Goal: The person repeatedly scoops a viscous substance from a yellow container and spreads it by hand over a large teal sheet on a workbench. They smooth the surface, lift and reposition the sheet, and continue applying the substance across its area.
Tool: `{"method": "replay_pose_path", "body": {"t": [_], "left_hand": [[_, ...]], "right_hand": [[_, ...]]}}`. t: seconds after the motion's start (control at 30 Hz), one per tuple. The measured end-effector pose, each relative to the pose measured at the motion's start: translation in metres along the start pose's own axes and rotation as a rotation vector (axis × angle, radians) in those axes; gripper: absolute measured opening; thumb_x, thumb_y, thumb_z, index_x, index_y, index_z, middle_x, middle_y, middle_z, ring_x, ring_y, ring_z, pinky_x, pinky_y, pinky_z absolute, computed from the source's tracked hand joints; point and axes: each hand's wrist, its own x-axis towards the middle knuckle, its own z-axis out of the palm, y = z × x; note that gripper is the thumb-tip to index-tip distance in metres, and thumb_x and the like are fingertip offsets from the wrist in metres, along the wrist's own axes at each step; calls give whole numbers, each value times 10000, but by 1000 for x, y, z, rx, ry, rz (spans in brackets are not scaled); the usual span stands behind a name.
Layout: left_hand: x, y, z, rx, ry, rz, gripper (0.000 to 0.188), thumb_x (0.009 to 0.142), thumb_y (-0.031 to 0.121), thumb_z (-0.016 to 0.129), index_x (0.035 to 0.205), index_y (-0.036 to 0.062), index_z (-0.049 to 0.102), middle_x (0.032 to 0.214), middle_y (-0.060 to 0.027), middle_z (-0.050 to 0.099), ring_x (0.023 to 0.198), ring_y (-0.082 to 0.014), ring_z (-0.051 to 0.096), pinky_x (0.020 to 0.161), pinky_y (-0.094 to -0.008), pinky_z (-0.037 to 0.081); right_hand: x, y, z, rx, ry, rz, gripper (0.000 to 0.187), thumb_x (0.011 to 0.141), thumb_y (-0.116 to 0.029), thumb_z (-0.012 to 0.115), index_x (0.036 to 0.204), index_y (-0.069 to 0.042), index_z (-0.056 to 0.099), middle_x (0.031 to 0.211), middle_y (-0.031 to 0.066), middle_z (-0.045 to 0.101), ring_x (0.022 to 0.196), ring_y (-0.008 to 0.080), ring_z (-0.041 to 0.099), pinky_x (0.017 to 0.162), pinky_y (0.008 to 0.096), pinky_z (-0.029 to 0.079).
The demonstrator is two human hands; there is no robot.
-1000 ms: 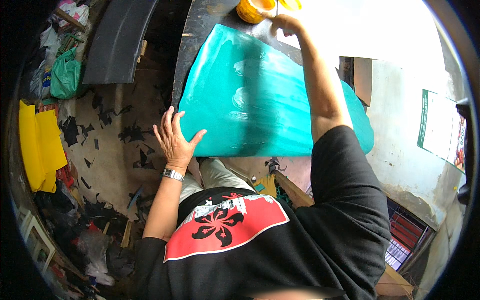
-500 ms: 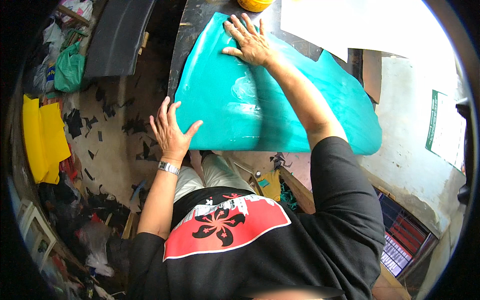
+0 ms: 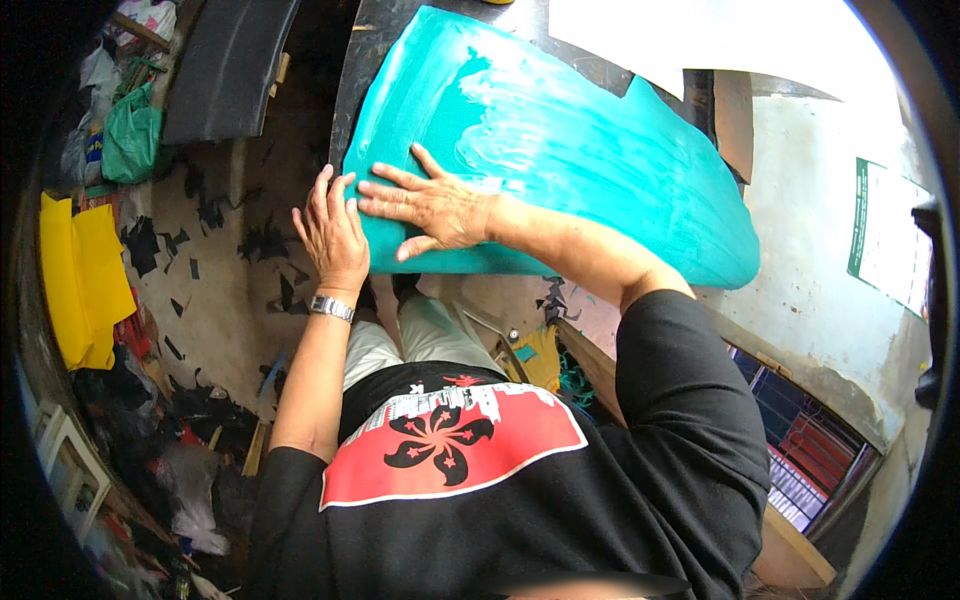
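Observation:
A large teal sheet (image 3: 620, 180) lies on a dark table, its near edge hanging level with the table's front. Whitish wet-looking streaks run over its middle and right part. My right hand (image 3: 435, 208) rests on the sheet's near left part with fingers spread and nothing in it. Just left of it, my left hand (image 3: 333, 232), with a metal watch on the wrist, is at the sheet's left edge. Its fingers are extended; whether they press on the edge is hard to make out.
The dark table top (image 3: 350, 80) shows along the sheet's left side. White sheets (image 3: 640, 40) lie at the far right, beside a brown board (image 3: 733, 125). A black panel (image 3: 230, 70) stands at the far left, near yellow material (image 3: 85, 285). Dark scraps (image 3: 262, 243) litter the floor.
My right hand has slid from the sheet's far edge toward me, near my left hand. Streaks on the sheet have spread. The yellow container has nearly left the view's top.

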Motion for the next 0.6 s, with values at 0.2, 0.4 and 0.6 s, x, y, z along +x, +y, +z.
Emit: {"method": "replay_pose_path", "body": {"t": [0.2, 0.4, 0.6], "left_hand": [[0, -3, 2, 21, 8, 7, 328, 1018, 264, 425, 1334, 224, 503, 1497, -9, 381, 1361, -256, 396, 1106, -622, 250], [-2, -3, 6, 69, 16, 7, 321, 1011, 246, 448, 1325, 219, 508, 1494, -9, 387, 1349, -268, 412, 1086, -643, 276], [1, 0, 3, 45, 13, -14, 325, 1006, 246, 459, 1327, 225, 503, 1492, -3, 388, 1348, -268, 412, 1077, -637, 298]], "right_hand": [[-30, 98, -36, 216, 309, 487, 537, 1037, -509, 208, 1431, -239, 454, 1556, 21, 356, 1490, 309, 167, 1113, 659, 81], [-45, 155, -24, -304, 358, 567, 925, 862, -778, 356, 1537, -152, 273, 1596, 107, 250, 1499, 277, 143, 1152, 650, 11], [-46, 56, -11, -152, 148, 278, 934, 837, -783, 381, 1530, -162, 290, 1596, 97, 251, 1488, 286, 184, 1138, 683, 55]]}}
